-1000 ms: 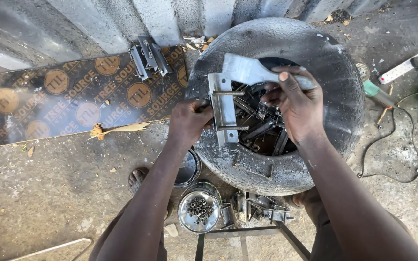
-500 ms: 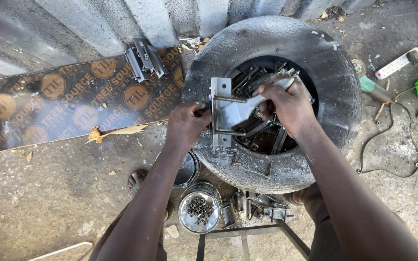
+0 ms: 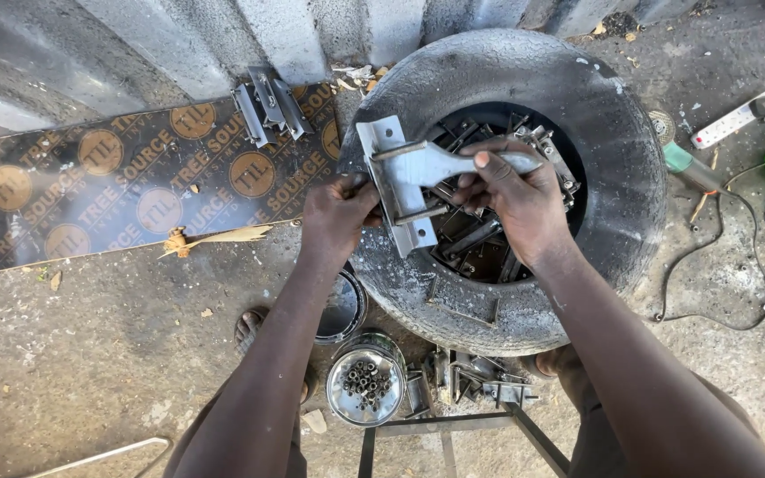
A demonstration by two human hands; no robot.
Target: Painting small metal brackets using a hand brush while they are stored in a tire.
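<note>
A flat grey metal bracket (image 3: 393,186) with a long handle-like arm is held over a worn black tyre (image 3: 613,133) lying flat on the ground. My right hand (image 3: 511,199) grips the arm of the bracket, thumb on top. My left hand (image 3: 336,212) pinches the left edge of the bracket plate. The hollow of the tyre holds several more metal brackets and parts (image 3: 480,243), partly hidden by my right hand.
A round tin (image 3: 365,388) of small metal tubes and a tin lid (image 3: 344,305) sit near the tyre. More brackets (image 3: 480,376) lie on a metal frame. A printed brown board (image 3: 117,190), brackets (image 3: 267,104), grinder (image 3: 683,164), power strip (image 3: 726,124) and cable surround.
The bracket has been lifted out of the tyre's hollow and tilted, its plate now up at the left rim. Both hands have moved up with it.
</note>
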